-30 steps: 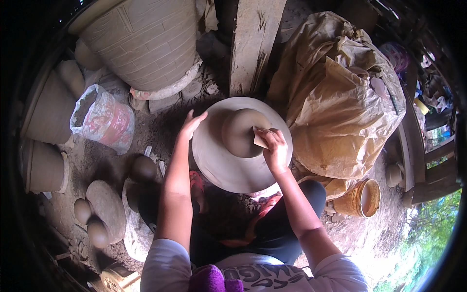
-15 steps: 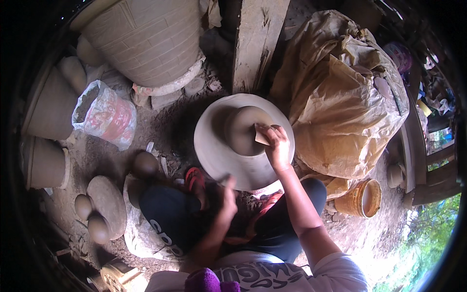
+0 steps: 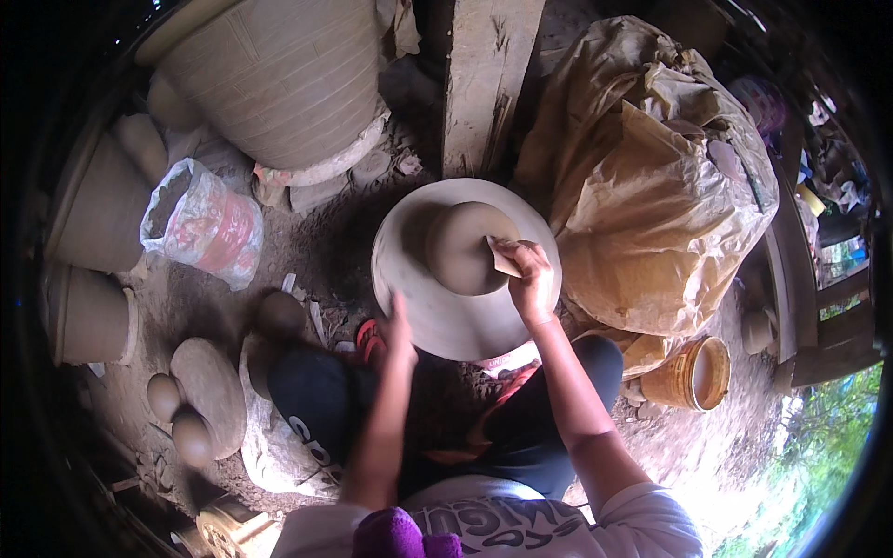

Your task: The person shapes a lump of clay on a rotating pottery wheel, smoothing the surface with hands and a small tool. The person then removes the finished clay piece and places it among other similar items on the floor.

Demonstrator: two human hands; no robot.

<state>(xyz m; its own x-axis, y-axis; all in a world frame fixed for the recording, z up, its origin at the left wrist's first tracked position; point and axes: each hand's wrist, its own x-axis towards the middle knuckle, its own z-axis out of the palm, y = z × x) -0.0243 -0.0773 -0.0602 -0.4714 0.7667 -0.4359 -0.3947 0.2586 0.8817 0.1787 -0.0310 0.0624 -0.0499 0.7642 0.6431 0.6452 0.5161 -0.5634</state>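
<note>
Upper: white or pale grey short-sleeved tee (image 3: 521,528), big dark lettering (image 3: 479,525) across the front, rounded strokes, hem in bright light. Right sleeve (image 3: 651,521) loose, ends above elbow; left sleeve (image 3: 316,532) same cloth, partly cropped by the lower edge. Purple item (image 3: 391,536) at chest, textured, two lumps, kind unclear. Lower: dark trousers (image 3: 588,381), near black, white print (image 3: 314,439) on the left leg. Red footwear (image 3: 370,342), type unclear. Forearms bare. Left hand (image 3: 398,325) bare, blurred; right hand (image 3: 528,276) bare, sharper.
</note>
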